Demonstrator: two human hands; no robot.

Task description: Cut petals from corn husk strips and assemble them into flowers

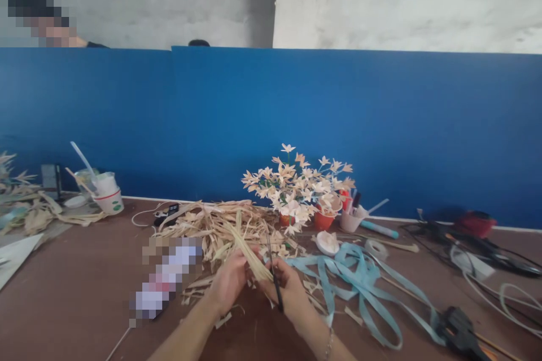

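Note:
My left hand (231, 282) is closed around a pale strip of dried husk (249, 252), which slants up and to the left from between my hands. Dark scissors (275, 282) are held in my right hand (290, 289), their blades pointing up beside the strip's lower end. The right fingers also reach the lower end of the strip. Behind my hands lies a heap of dried husk strips (212, 218), with small cut scraps around it.
Pale flowers (296, 186) stand behind the hands. Light blue ribbon (364, 282) and a black glue gun (459, 330) lie right, before cables. At left are a blurred-out object (169, 279) and a white cup (109, 202). A blue partition (212, 124) backs the table; a person is beyond it.

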